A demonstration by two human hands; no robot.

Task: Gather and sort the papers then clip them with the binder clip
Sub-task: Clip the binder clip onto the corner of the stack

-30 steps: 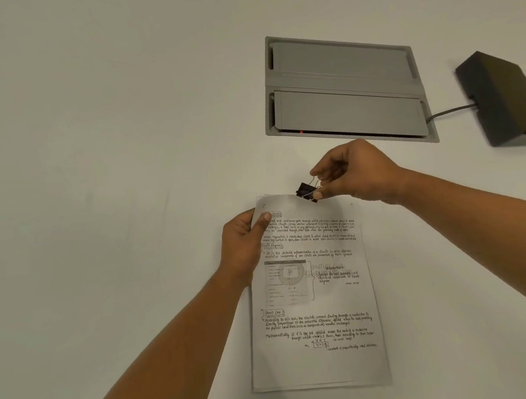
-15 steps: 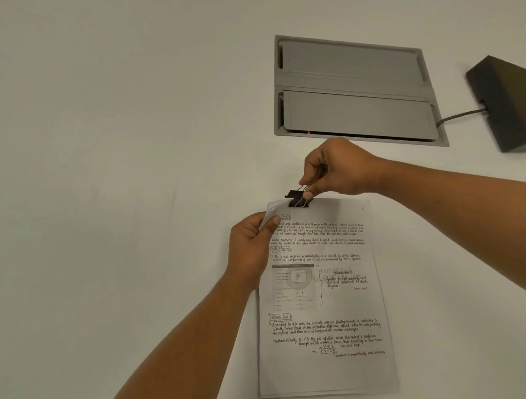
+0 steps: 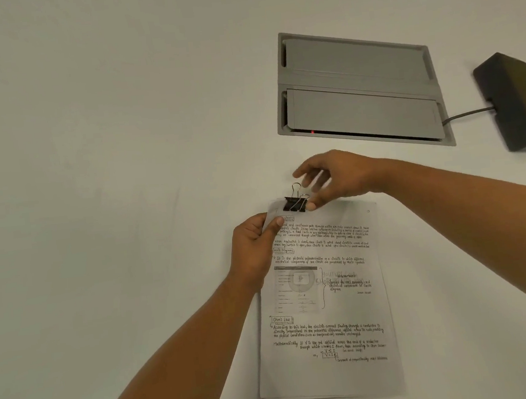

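A stack of handwritten papers (image 3: 328, 305) lies on the white table, its top left corner lifted. My left hand (image 3: 254, 247) pinches that corner, thumb on top. A black binder clip (image 3: 294, 203) sits on the stack's top edge near that corner, with one wire handle upright and the other folded down. My right hand (image 3: 333, 177) hovers just right of the clip; its fingers are spread, and the thumb tip touches the clip's right side.
A grey flip-lid cable box (image 3: 360, 92) is set into the table behind the papers, with a small red light at its front slot. A dark device (image 3: 517, 100) with a cable sits at the right edge.
My right hand carried the clip left along the top edge, set it onto the papers' corner and spread its fingers off the wire handles. The left hand kept its hold.
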